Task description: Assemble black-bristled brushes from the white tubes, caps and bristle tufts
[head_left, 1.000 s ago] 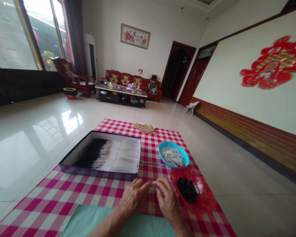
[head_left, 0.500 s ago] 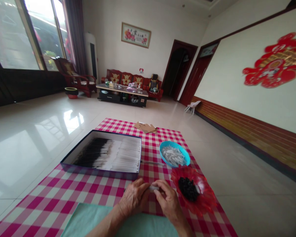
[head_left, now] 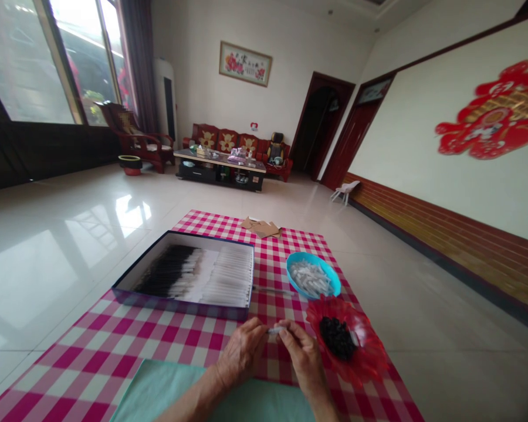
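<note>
Between my two hands, over the checked tablecloth, is a small whitish tube-like piece [head_left: 274,330]. My left hand [head_left: 244,347] is closed on its left end, and the fingers of my right hand [head_left: 303,350] pinch its right end. What else my curled left fingers cover is hidden. Ahead and left lies a shallow box [head_left: 182,306] with rows of black-and-white sticks [head_left: 169,271] and white sticks [head_left: 229,275]. To the right, a blue bowl [head_left: 335,275] holds many whitish pieces [head_left: 310,278]. Closer, a red flower-shaped dish [head_left: 372,351] holds small black parts [head_left: 337,338].
A light green cloth [head_left: 158,390] lies at the near table edge, under my forearms. Torn brown cardboard [head_left: 263,227] rests at the far end. A thin rod [head_left: 273,290] lies between box and bowl. Beyond stand a low table [head_left: 220,170] and a wooden sofa [head_left: 226,140].
My right fingers have closed in more tightly around the whitish piece, and both hands are slightly nearer each other. The view has shifted a little; the containers stay put.
</note>
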`<state>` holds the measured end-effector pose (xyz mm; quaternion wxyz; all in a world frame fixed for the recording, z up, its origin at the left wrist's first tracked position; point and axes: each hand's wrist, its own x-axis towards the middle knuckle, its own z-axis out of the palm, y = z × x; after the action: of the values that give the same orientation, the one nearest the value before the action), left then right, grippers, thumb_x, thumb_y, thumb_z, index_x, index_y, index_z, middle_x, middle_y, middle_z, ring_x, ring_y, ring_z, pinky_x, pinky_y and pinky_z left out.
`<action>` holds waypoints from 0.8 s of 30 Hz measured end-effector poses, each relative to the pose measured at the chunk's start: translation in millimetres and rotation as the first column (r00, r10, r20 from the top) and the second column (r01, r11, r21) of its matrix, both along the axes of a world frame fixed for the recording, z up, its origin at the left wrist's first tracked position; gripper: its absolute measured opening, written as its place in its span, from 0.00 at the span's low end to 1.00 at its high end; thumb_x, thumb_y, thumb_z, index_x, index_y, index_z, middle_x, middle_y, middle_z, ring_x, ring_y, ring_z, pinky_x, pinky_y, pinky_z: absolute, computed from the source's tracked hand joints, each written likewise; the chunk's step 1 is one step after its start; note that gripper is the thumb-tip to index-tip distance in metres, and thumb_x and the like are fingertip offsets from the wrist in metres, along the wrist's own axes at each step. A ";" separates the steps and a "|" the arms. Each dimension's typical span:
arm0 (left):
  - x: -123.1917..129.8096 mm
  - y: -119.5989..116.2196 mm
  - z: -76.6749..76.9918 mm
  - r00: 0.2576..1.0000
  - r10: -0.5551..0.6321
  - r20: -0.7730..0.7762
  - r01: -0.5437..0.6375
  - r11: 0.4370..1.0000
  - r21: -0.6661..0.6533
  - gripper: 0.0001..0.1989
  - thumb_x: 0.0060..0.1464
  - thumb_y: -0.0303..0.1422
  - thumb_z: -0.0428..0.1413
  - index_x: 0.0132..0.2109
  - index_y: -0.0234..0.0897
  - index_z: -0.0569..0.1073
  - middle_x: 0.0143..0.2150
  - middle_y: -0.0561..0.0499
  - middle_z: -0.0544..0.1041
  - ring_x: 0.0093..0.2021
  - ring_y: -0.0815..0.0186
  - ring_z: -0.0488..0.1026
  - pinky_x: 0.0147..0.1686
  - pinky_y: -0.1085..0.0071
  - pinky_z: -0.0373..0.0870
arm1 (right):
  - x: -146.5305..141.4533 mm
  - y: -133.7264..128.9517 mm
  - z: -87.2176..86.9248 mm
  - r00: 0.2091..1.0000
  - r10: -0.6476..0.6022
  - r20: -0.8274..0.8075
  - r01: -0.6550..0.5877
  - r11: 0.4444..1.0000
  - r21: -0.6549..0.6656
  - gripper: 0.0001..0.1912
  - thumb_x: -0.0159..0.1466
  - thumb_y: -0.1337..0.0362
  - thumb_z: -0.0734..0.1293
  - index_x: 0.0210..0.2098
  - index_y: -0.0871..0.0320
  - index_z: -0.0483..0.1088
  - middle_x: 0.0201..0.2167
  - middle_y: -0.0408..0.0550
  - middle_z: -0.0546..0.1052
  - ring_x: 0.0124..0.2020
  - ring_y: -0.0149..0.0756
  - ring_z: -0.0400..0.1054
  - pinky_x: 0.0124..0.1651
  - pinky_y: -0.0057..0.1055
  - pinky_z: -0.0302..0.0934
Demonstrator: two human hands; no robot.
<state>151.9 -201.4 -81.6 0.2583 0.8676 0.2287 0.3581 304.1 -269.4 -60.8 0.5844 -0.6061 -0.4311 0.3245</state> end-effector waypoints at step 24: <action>5.5 -2.8 5.2 0.966 0.117 -0.231 -0.075 0.980 0.182 0.10 0.58 0.23 0.43 0.33 0.36 0.67 0.32 0.50 0.67 0.32 0.67 0.64 0.31 0.73 0.63 | -3.0 2.2 -15.0 0.997 -0.071 -0.032 0.071 0.997 -0.005 0.23 0.59 0.48 0.64 0.45 0.58 0.73 0.36 0.50 0.79 0.34 0.41 0.74 0.37 0.34 0.69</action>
<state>157.4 -204.2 -76.5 0.1354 0.9114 0.2687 0.2807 301.0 -267.2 -75.7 0.6013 -0.6169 -0.3992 0.3139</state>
